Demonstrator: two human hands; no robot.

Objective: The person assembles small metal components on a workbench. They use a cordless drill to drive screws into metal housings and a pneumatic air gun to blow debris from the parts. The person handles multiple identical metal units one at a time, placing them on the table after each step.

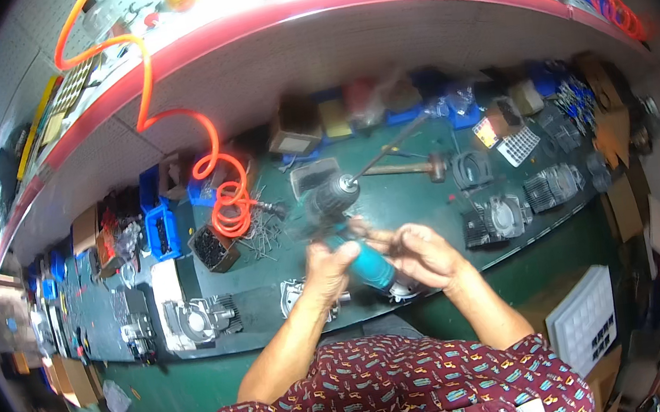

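Note:
A teal and dark power drill [371, 265] is held over the near edge of the workbench, its chuck pointing away from me. From the chuck a long thin bit [389, 149] reaches toward the back right. My left hand [328, 269] is closed around the drill's body, thumb on top. Just right of the drill, my right hand [428, 255] has its fingers bent and drawn together; blur hides what they hold, if anything. Below the drill, a grey metal casting [292, 296] is partly covered by my left forearm and hand.
More finned metal castings [507, 218] line the bench's near edge, with another casting [199, 319] on the left. A hammer [433, 166] lies behind the drill. An orange coiled air hose [232, 210] hangs over loose screws. Blue bins [163, 232] and boxes stand along the back.

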